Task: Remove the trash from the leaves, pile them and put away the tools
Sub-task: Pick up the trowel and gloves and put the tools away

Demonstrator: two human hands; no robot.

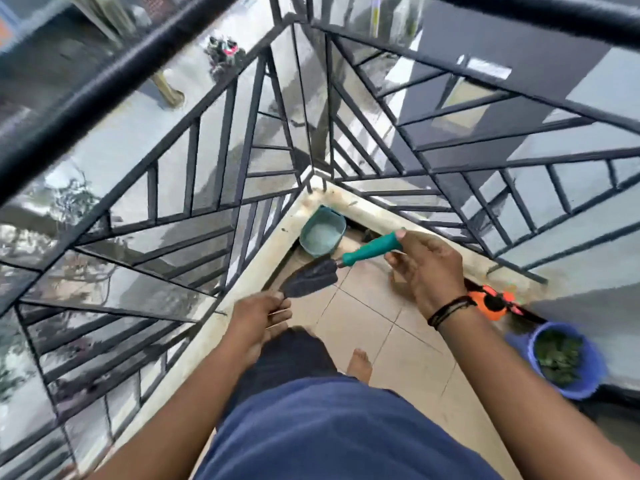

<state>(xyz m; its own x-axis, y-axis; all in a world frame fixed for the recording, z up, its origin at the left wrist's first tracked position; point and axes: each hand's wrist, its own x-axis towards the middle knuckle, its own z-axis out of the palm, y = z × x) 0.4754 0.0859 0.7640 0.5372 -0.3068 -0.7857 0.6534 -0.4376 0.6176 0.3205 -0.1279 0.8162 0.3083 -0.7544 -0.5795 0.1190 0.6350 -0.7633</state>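
Right hand (424, 265) grips trowel (341, 268) over tiles.

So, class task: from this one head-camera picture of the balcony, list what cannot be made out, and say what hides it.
- Floor behind the teal tub in the corner: hidden by the tub and the trowel.
- Orange tool: partly behind the right hand's wrist; its kind is unclear.
- Left hand: its fingertips at the trowel blade are blurred, so the contact is uncertain.
- Blue bucket: greenery inside, too small to show any trash.
- The street below: blurred.
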